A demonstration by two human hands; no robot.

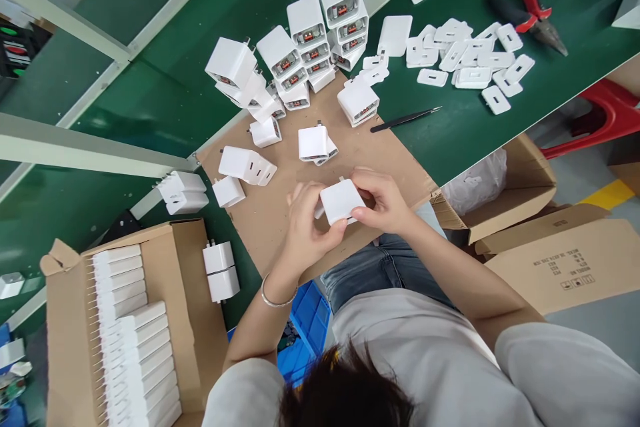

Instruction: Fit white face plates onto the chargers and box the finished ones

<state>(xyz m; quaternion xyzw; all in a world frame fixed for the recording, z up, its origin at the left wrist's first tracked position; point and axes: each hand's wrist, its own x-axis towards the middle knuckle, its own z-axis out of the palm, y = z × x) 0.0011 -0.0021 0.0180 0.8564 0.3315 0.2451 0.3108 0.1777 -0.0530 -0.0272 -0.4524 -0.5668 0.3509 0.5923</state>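
Both hands hold one white charger block above a brown cardboard sheet. My left hand, with a bracelet on the wrist, grips its left side with curled fingers. My right hand pinches its right side. Metal prongs stick out of the block's top. Just beyond the hands lie loose white charger blocks. Farther back is a stacked pile of open charger housings with orange ports showing.
White cover plates are scattered at the back right, near black tweezers and red-handled pliers. A cardboard box of packed chargers stands at the left. Cardboard boxes, a plastic bag and a blue crate sit lower down.
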